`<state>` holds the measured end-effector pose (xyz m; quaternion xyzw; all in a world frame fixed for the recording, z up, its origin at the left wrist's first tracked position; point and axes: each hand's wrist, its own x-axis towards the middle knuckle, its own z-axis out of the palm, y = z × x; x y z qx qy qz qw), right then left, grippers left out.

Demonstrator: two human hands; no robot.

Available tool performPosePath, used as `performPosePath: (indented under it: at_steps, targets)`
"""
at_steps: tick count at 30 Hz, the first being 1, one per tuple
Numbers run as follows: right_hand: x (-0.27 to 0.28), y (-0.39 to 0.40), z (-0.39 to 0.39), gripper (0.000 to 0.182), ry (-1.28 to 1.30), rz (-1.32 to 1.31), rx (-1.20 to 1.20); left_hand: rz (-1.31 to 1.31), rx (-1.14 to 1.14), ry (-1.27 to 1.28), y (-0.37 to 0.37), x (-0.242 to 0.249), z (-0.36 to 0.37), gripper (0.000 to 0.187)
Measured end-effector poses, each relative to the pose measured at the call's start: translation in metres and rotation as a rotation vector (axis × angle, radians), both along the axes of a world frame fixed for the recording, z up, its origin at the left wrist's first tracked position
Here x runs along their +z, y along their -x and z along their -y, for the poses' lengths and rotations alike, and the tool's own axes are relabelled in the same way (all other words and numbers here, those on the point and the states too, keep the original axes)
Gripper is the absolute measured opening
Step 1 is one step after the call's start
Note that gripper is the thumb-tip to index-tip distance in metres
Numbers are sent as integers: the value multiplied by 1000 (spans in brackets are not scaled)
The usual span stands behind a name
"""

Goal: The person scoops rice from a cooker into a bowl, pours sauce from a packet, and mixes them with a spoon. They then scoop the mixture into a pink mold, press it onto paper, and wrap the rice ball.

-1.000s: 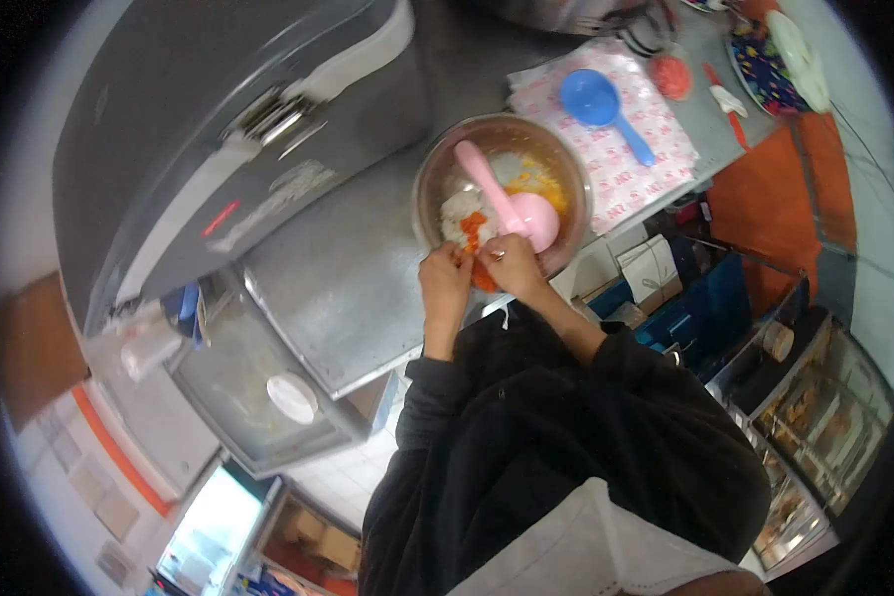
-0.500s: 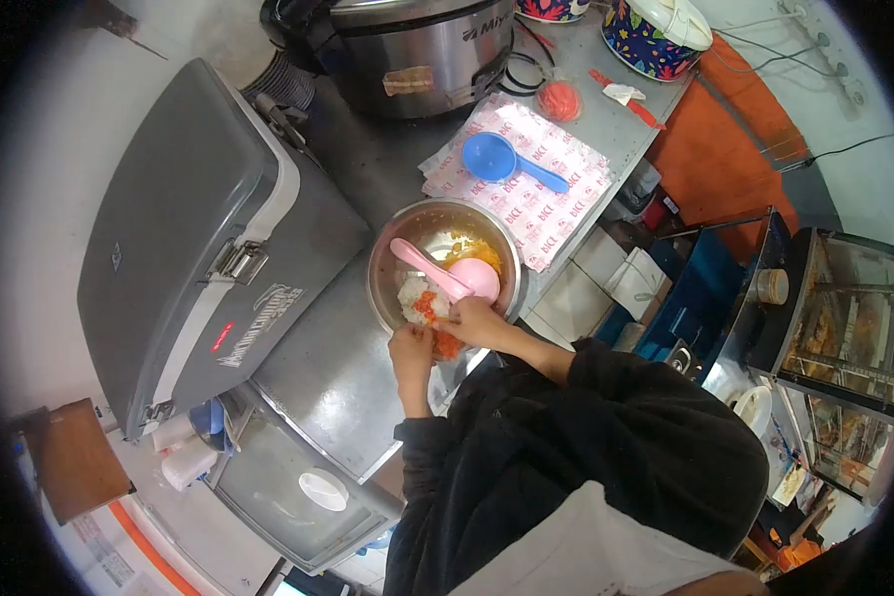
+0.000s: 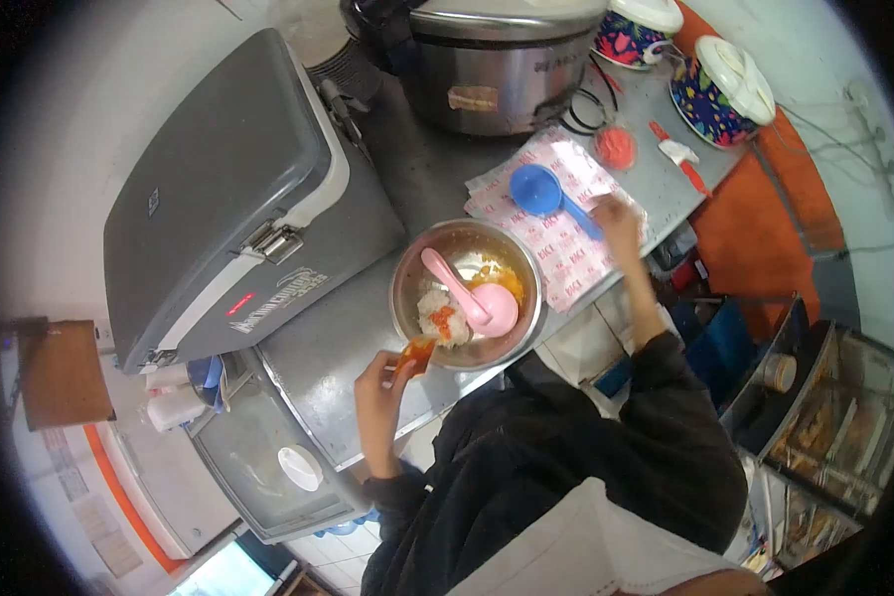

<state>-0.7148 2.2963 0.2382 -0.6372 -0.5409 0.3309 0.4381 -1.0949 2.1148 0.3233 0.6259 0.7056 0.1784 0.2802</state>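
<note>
My left hand [image 3: 375, 385] pinches a small plastic sachet of orange-red sauce [image 3: 416, 355] at the near left rim of a steel bowl [image 3: 404, 260]. Inside the bowl are white rice [image 3: 439, 316] topped with orange-red sauce, a yellow-orange food [image 3: 497, 271], and a pink ladle [image 3: 491, 310] whose handle leans across the rice. My right hand [image 3: 618, 226] is over the right side of the printed wrapping papers [image 3: 571, 268], close beside the handle of a blue scoop [image 3: 536, 189]. Motion blurs its fingers, and their grip cannot be made out.
A grey cooler box [image 3: 238, 199] stands left of the bowl. Behind are a large steel rice cooker [image 3: 507, 84] and a bag of red rubber bands [image 3: 616, 147]. A red-handled tool [image 3: 679, 154] and patterned pots [image 3: 720, 94] sit at the back right.
My hands have parted: the left has drawn back to the bowl's near left rim with the sachet, while the right has left the bowl for the papers. The camera view has shifted.
</note>
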Motion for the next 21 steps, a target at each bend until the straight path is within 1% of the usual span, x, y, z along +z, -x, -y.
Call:
performPosePath:
  at_steps: [1,2,3,5,6,7,8,9,10,11,13,14,16,17,19,20,21]
  targets:
    - [-11,-35,-33,20,-111,87,-160,-34,3,-57,5,0,3,18]
    - [-26,-74,-66,20,-304,237,-241,-73,27,-107,5,0,6,18]
    - [-42,-117,-91,22,-299,396,-297,-82,96,-102,0,7,5,18]
    - [-77,-193,-110,29,-123,669,-250,149,206,102,3,32,-1,18]
    - [-93,-225,-120,33,-26,787,-179,233,274,123,5,28,3,19]
    - [-105,-249,-130,37,23,882,-116,277,259,17,10,31,6,20]
    - [-114,-263,-138,42,19,950,-66,237,291,51,17,20,12,21]
    - [-122,-267,-149,46,-27,958,-30,210,313,89,27,3,17,21]
    - [-144,-284,-168,50,-177,631,138,201,388,71,35,-10,21,21]
    - [-148,-274,-171,50,-196,625,194,210,423,27,39,-24,27,22]
    - [-130,-255,-147,36,26,942,-136,246,487,18,44,-35,40,22]
    - [-124,-251,-144,36,22,965,-102,254,509,33,48,-35,43,22]
    - [-109,-235,-146,29,65,937,-304,263,547,28,59,-44,55,21]
    - [-96,-219,-150,29,44,946,-288,277,569,19,67,-48,63,21]
    - [-18,-110,-124,26,-384,690,-385,219,611,-40,82,-47,81,19]
    - [9,-54,-105,28,-501,611,-295,273,625,-74,96,-49,92,17]
    - [28,2,-77,30,-548,471,-119,284,631,-68,107,-46,100,17]
